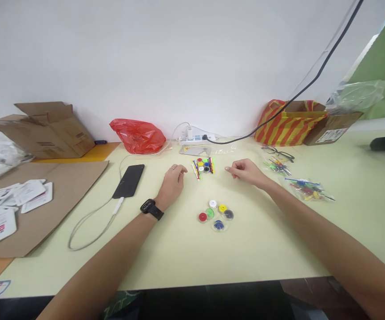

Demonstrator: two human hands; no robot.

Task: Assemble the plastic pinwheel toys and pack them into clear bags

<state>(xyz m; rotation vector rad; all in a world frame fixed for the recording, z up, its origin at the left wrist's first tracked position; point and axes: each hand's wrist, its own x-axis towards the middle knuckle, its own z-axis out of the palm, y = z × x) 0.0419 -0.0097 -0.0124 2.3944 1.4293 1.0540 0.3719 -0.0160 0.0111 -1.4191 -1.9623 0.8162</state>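
My left hand (pixel 174 181), with a black watch on the wrist, rests on the table, fingers loosely bent and apart from the thumb. Just right of it lies a group of small coloured plastic sticks (pixel 195 170), with several small coloured discs (pixel 201 163) between them and more sticks (pixel 211 165) at the right. Beyond that group, my right hand (pixel 245 172) is curled closed, thumb pointing left; nothing shows in it. Nearer me sit several larger round pieces: white (pixel 212 204), yellow (pixel 223 208), green (pixel 209 213), red (pixel 202 217), grey (pixel 228 215) and blue (pixel 218 225).
A phone (pixel 128 181) with a white cable lies left, beside cardboard (pixel 69 191) bearing white packets (pixel 34 195). A red bag (pixel 139 137), power strip (pixel 197 138) and striped bag (pixel 287 124) line the wall. Eyeglasses (pixel 280 154) and a clear packet (pixel 310 190) lie right.
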